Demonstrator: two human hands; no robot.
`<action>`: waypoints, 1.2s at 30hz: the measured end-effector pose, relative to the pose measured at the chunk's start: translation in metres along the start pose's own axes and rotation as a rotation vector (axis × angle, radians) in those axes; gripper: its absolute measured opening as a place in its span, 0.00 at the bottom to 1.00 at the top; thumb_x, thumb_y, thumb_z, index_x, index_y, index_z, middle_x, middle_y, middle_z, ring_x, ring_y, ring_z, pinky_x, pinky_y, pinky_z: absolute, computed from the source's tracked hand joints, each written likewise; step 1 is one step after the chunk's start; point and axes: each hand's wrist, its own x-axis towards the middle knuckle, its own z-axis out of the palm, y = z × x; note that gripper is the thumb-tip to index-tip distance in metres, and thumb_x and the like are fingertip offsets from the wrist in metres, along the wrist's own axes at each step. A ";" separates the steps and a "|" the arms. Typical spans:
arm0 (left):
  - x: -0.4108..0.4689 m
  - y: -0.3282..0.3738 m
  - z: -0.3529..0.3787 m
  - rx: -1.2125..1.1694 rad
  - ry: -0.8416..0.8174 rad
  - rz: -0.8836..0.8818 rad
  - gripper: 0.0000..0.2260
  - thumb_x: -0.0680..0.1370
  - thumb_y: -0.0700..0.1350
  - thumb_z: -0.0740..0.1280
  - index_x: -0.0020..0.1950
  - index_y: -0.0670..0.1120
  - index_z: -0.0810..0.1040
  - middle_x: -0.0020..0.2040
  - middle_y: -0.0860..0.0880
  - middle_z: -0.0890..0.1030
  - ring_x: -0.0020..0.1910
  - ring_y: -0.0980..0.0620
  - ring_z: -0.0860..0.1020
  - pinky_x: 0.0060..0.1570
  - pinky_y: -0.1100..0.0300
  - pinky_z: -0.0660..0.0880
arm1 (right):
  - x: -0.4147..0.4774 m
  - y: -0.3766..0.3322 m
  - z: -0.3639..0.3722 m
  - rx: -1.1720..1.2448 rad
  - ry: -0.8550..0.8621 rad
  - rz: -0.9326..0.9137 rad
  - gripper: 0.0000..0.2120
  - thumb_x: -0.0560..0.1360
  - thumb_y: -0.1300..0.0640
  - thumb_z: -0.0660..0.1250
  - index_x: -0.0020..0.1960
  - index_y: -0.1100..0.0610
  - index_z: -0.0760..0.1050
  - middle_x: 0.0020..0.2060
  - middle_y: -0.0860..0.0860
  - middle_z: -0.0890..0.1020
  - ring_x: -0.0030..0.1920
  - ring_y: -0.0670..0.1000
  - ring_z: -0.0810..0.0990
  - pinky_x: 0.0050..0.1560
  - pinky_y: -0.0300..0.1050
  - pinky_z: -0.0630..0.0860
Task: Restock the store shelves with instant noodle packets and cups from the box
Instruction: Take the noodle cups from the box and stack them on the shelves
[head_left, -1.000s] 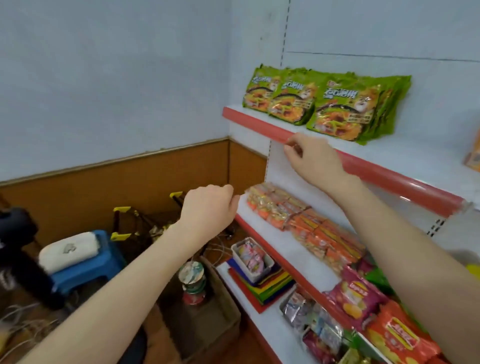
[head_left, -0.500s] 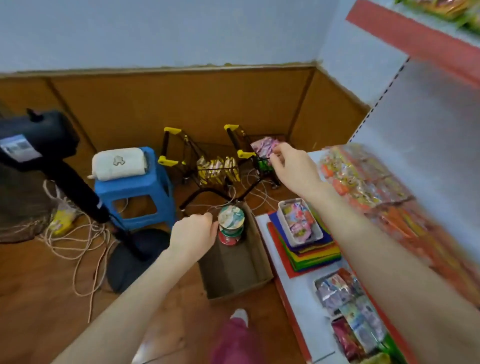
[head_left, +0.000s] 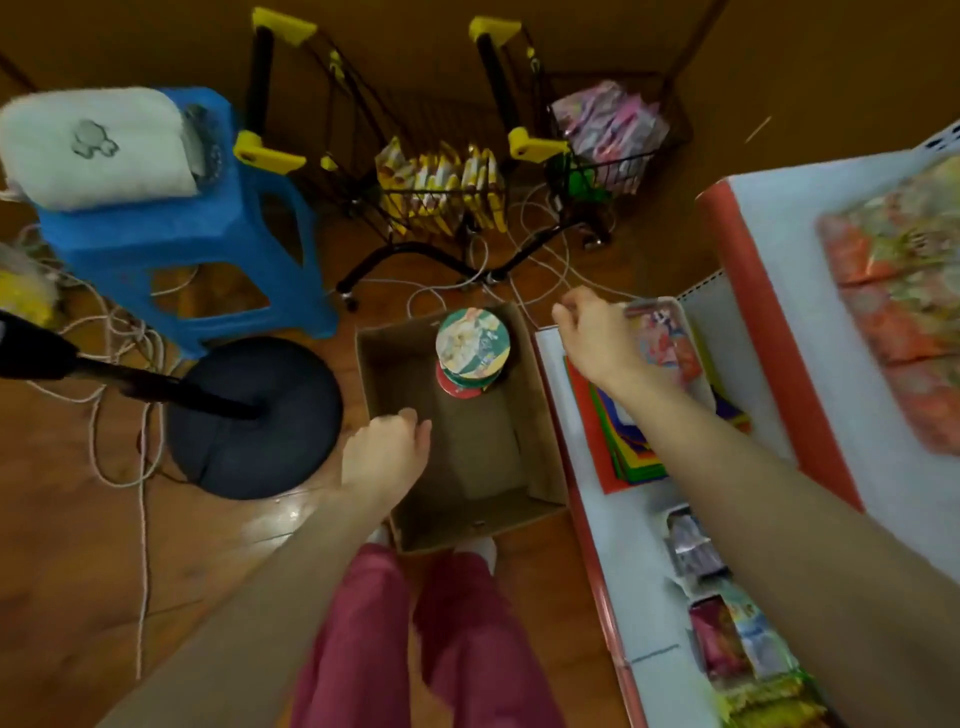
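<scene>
A brown cardboard box (head_left: 498, 509) stands open on the floor between my feet and the shelf. Inside, at its far end, a stack of noodle cups (head_left: 471, 345) with a green patterned lid on top stands upright. My left hand (head_left: 384, 457) hovers over the box's near left wall, fingers loosely curled, holding nothing. My right hand (head_left: 597, 338) hangs over the box's right edge beside the bottom shelf (head_left: 613, 551), fingers curled and empty. Orange noodle packets (head_left: 898, 322) lie blurred on the shelf above, at the right.
A blue stool (head_left: 182, 234) with a white pouch stands at left. A black round stand base (head_left: 254, 415) sits beside the box. Two small shopping carts (head_left: 441, 197) with packets stand behind. White cables trail on the floor. Coloured paper (head_left: 623, 441) and snack bags lie on the bottom shelf.
The view has tipped from the upper shelf down to the floor box. My right hand left the shelf edge and dropped toward the box; my left hand lowered over the box.
</scene>
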 end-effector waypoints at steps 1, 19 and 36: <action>0.014 -0.007 0.017 0.003 -0.019 0.007 0.13 0.81 0.49 0.55 0.43 0.43 0.72 0.41 0.44 0.79 0.41 0.43 0.80 0.36 0.55 0.72 | 0.015 0.010 0.018 -0.006 0.000 0.013 0.15 0.80 0.53 0.55 0.59 0.62 0.71 0.53 0.62 0.80 0.54 0.63 0.77 0.51 0.54 0.75; 0.178 -0.105 0.215 0.003 -0.143 0.030 0.12 0.81 0.49 0.55 0.47 0.43 0.73 0.39 0.45 0.78 0.37 0.45 0.79 0.39 0.50 0.78 | 0.189 0.108 0.275 0.141 -0.053 0.173 0.17 0.80 0.51 0.52 0.60 0.63 0.69 0.57 0.64 0.77 0.58 0.64 0.74 0.55 0.53 0.70; 0.281 -0.065 0.263 -0.062 -0.058 -0.002 0.20 0.81 0.52 0.54 0.60 0.35 0.66 0.57 0.33 0.74 0.56 0.33 0.74 0.49 0.47 0.70 | 0.051 0.156 0.281 -0.179 -0.285 -0.062 0.14 0.82 0.54 0.48 0.60 0.59 0.67 0.48 0.57 0.78 0.47 0.61 0.78 0.41 0.50 0.69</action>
